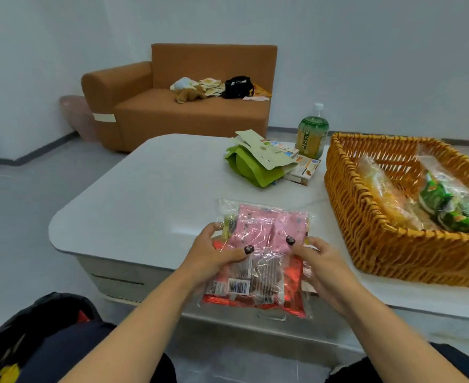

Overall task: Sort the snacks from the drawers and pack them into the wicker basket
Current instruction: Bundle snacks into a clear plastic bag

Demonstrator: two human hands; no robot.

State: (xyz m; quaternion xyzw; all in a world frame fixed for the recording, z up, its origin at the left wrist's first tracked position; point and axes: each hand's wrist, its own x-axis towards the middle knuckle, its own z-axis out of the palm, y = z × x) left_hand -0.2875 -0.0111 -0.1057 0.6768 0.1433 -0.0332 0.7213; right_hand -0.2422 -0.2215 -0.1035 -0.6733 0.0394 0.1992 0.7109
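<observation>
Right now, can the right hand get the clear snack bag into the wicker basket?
Probably yes. The right hand grips the clear snack bag beside the wicker basket; the basket is open-topped, with bare space at its near-left corner.

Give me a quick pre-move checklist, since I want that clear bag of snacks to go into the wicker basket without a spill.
1. Grip on the clear snack bag: left hand and right hand each hold a side, thumbs on top. Ok.
2. Bag sealed: its opening cannot be made out through the crinkled plastic. Cannot tell.
3. Room in the wicker basket: an orange pack and green packs lie inside, with free space along the far side. Ok.
4. Path to the basket: bare table lies between bag and basket rim. Ok.
5. Green bottle beside the basket's far corner stands upright, off the likely path. Ok.
</observation>
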